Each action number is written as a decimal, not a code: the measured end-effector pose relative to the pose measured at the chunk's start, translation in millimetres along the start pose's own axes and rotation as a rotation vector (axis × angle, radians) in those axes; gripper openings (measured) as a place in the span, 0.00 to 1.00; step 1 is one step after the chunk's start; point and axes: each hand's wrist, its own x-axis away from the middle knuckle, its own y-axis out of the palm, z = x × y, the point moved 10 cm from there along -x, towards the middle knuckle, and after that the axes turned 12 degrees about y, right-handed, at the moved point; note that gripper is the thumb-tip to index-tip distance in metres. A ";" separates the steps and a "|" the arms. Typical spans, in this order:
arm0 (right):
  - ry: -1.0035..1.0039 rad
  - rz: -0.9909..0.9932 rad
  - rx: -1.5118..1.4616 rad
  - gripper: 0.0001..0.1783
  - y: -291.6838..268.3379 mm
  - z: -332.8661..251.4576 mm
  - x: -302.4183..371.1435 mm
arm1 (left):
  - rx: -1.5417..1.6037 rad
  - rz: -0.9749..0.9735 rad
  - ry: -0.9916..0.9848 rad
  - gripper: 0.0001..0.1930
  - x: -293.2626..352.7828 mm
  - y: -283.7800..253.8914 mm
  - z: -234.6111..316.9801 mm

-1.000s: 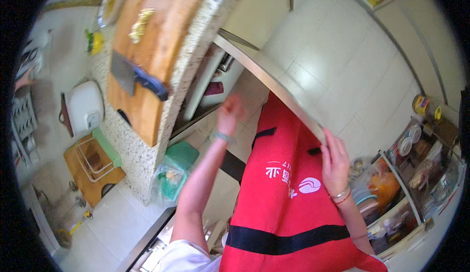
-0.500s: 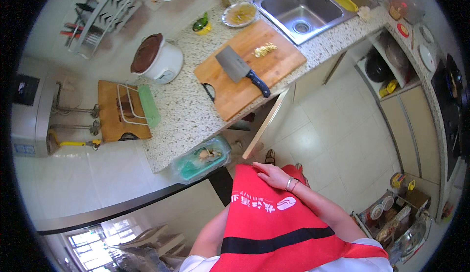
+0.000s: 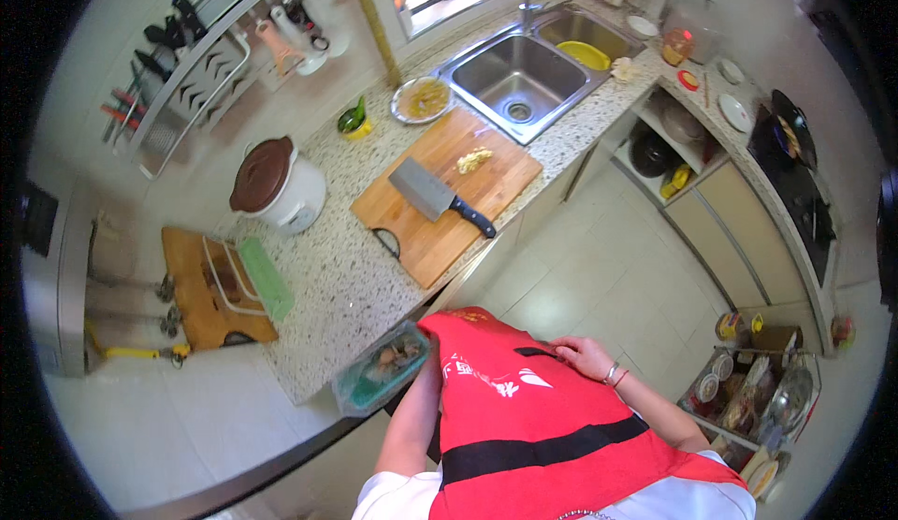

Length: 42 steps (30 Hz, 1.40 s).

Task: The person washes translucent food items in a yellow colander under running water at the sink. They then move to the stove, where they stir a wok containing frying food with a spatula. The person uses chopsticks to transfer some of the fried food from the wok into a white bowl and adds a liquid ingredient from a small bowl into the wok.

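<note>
Wears a red apron [image 3: 561, 403] down the front of the body. Sets the right hand [image 3: 587, 359] at the apron's right edge, near a short black tab [image 3: 536, 352], with fingers partly bent; cannot tell that grip's state, apart or clamped on the apron. Extends the left forearm [image 3: 414, 417] forward beside the apron, with the left hand out of sight behind it; cannot tell the left grip either. Just left of that forearm, at the edge of the bench [image 3: 341, 314]: a green container [image 3: 369, 391]. On the bench: a wooden chopping board [image 3: 426, 249] bearing a cleaver [image 3: 426, 190] and chopped pale pieces [image 3: 473, 160]; farther left, a brown-lidded white pot [image 3: 299, 202].
</note>
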 end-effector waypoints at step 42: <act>0.072 0.414 -0.805 0.15 -274.7 178.4 14.9 | -0.075 -0.344 0.658 0.19 -104.0 164.2 473.2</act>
